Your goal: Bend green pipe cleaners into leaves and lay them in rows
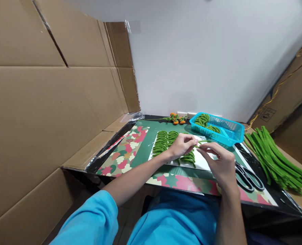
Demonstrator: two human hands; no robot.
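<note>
My left hand [183, 145] and my right hand [218, 160] meet over the right part of a white sheet [202, 161]. Both are closed, fingertips pinching a thin green pipe cleaner [204, 141] between them. Its ends are partly hidden by my fingers. On the sheet, left of and below my left hand, short curved green pipe cleaner pieces [160, 143] lie in stacked columns. My left hand and wrist cover part of these columns.
A blue plastic basket [229, 136] behind my right hand holds more curved green pieces [203, 119]. Black-handled scissors [249, 178] lie right of my right wrist. Long green pipe cleaners [275, 156] are bundled at the far right. Orange flowers [175, 118] lie at the back. Cardboard [51, 112] walls the left.
</note>
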